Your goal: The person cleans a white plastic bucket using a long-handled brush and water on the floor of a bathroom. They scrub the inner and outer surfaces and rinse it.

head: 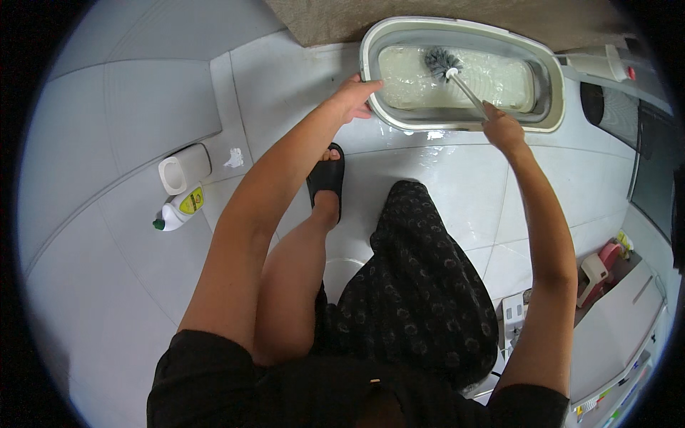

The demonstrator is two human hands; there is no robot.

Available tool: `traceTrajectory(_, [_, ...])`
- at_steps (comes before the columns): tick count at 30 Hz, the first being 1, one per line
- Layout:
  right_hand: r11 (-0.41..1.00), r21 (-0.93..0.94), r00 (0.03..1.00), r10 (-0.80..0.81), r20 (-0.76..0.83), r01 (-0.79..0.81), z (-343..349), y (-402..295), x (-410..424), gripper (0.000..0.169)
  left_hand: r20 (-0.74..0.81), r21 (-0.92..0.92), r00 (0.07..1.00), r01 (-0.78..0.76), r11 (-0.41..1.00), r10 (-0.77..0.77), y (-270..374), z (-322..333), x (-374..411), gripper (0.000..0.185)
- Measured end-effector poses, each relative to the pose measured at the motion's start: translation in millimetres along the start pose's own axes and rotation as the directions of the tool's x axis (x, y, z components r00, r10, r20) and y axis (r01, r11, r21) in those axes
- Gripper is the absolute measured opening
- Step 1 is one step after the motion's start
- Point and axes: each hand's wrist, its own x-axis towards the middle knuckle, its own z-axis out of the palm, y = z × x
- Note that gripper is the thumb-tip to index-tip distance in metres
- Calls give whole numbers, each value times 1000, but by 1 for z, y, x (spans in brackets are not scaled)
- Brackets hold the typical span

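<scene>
A long oval plastic tub [460, 127] with a pale rim and grey inner wall lies before me at the top of the head view, with shallow water in its bottom. My left hand [357, 99] grips the tub's left end, thumb over the rim and fingers outside. In my right hand [502, 127], at the tub's near edge, is the pale handle of a toilet brush [466, 93]. The brush's round grey bristle head points away from me and is inside the tub, at the water.
On the left floor stand a white plastic holder [184, 167] and a white bottle with a green cap [179, 208]. Wet floor tiles [436, 147] lie just before the tub. A white container [596, 63] is beyond its right end. A white cabinet [615, 331] stands at the lower right.
</scene>
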Motion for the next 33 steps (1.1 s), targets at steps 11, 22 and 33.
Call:
traceTrajectory(11, [601, -678, 838, -544, 41, 424, -94, -41, -18, 39, 113, -419, 980, -105, 902, 166, -38, 1, 38, 50])
traceTrajectory(22, [908, 166, 918, -359, -170, 385, 31, -82, 10, 39, 21, -333, 990, -121, 935, 136, -38, 15, 28, 62])
traceTrajectory(33, [485, -769, 882, -423, 210, 416, -79, -104, -6, 45, 64, -320, 989, -106, 941, 133, -37, 5, 37, 60])
